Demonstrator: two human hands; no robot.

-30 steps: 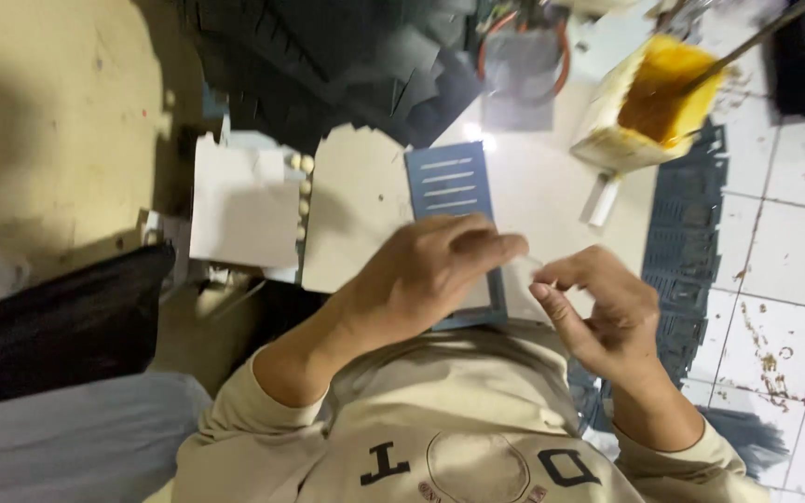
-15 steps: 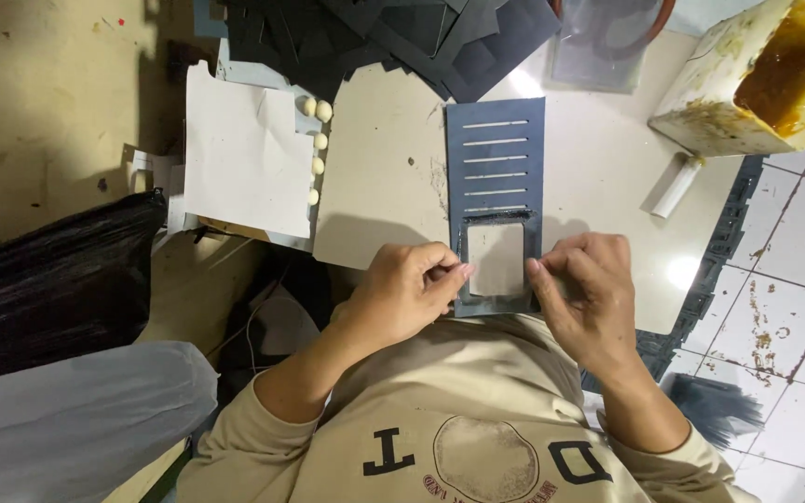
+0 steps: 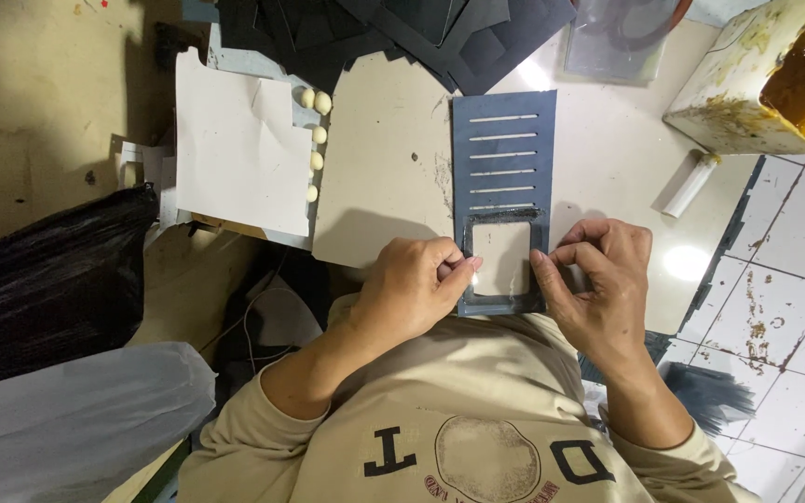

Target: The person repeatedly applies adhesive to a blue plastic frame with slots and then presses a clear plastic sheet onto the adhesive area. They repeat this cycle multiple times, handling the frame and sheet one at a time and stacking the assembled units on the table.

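On a pale worktop (image 3: 607, 158), a slotted blue-grey panel (image 3: 503, 149) lies flat with its window end pinched between two hands. The left hand (image 3: 412, 289) and right hand (image 3: 603, 279) each close fingertips on opposite edges of the frame; a glue tub (image 3: 729, 84) stands beyond the right grip.

Glossy pale worktable (image 3: 607, 177) above white tiled floor (image 3: 775, 317), stained and grimy.

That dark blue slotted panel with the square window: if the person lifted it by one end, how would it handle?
The slotted panel looks thin and lies flat on the worktop, so it is probably light. The cut slots and window likely let it flex or droop. Both hands, left and right, pinch its window edges, suggesting it shifts easily.
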